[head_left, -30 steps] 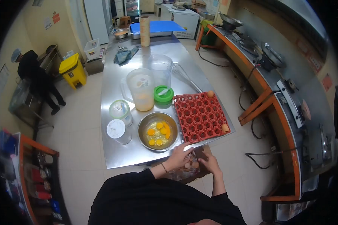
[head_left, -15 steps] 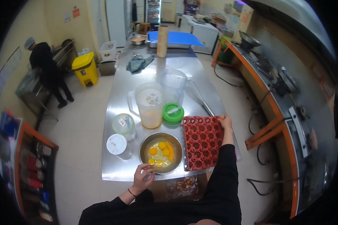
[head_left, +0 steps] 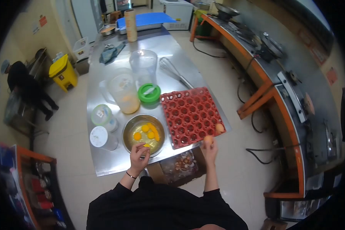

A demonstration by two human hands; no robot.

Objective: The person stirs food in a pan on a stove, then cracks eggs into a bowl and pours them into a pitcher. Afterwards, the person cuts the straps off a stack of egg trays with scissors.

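Note:
My right hand holds a brown egg at the near edge of a red egg tray. Another brown egg sits in the tray's near right corner; the other visible cups hold no eggs. My left hand is over the near rim of a steel bowl, its fingers curled together. What they hold, if anything, I cannot make out. Inside the bowl lie several egg yolks in clear white. Below the table edge, a cardboard box contains broken eggshells.
Left of the bowl stand two lidded jars, one white-topped. Behind it are a cloudy pitcher, a green-lidded container, a clear jug and a whisk. A person in black stands far left.
My right hand has come from the tray's far right corner to its near edge and now holds an egg. My left hand stays at the bowl's near rim. The view has turned right.

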